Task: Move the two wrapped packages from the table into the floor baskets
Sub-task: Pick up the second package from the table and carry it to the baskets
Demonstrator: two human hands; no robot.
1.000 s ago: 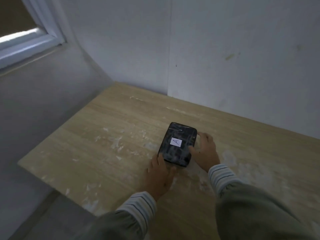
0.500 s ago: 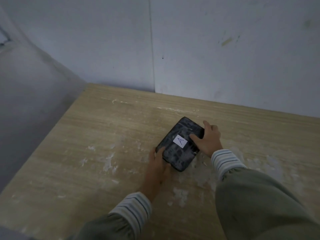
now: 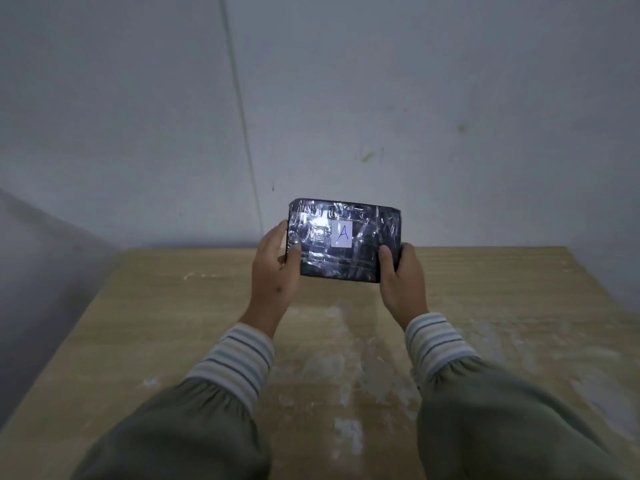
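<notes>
A black package (image 3: 343,239) wrapped in shiny clear tape, with a small white label marked "A", is held up in the air above the wooden table (image 3: 173,327), its labelled face turned toward me. My left hand (image 3: 273,275) grips its left end and my right hand (image 3: 403,282) grips its right end, thumbs on the front. No second package and no floor basket is in view.
The table top carries white scuff marks and runs up to a pale wall (image 3: 415,98) at the back. Grey floor (image 3: 45,265) shows past the table's left edge.
The package was lying flat on the table with both hands closing around it. Both hands have now lifted it off the table and tilted it upright, and my view has swung to face the wall.
</notes>
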